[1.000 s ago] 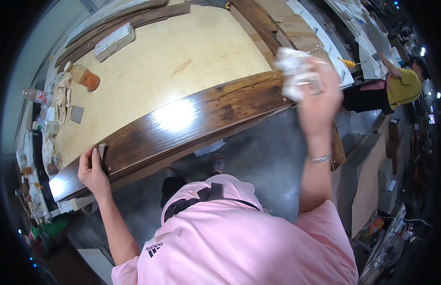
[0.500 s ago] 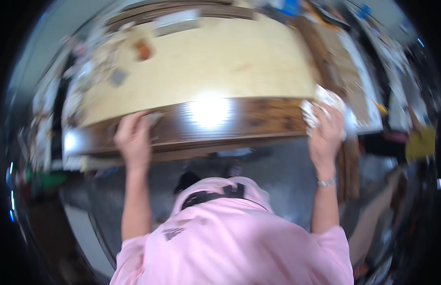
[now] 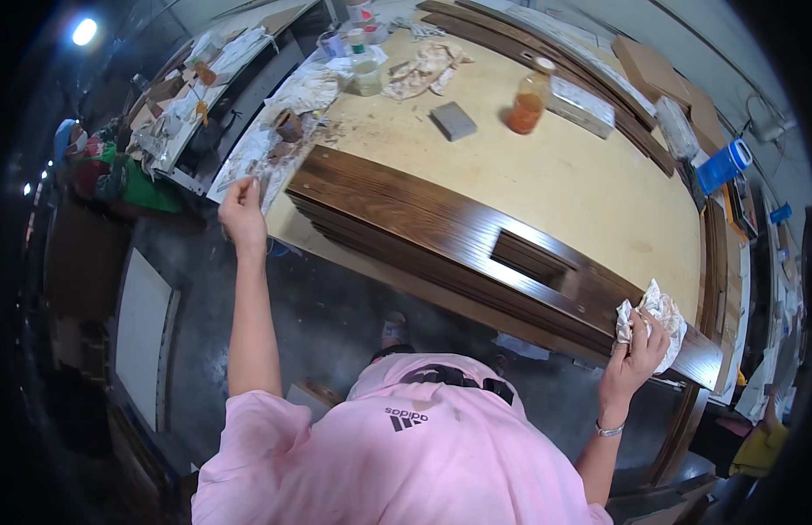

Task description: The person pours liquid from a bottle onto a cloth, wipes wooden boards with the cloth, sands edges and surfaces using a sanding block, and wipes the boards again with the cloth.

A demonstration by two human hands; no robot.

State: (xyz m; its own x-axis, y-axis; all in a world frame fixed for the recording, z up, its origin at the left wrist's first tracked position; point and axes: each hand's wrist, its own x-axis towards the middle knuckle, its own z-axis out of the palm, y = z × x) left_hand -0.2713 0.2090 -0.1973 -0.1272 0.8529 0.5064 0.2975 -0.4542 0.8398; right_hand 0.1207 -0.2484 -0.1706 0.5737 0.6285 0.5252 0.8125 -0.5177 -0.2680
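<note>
1 right hand (image 3: 635, 357) gripping cloth (image 3: 666, 317), stacked dark boards (image 3: 397, 199)

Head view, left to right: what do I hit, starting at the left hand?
Left hand → brown container → cloudy jar → grey block → bottle of orange liquid → pale oblong block → white cloth in the right hand → blue bottle

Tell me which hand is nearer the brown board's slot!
Right. The right hand holds a cloth to the right of the slot; the left hand is farther, past the board's left end.
</note>
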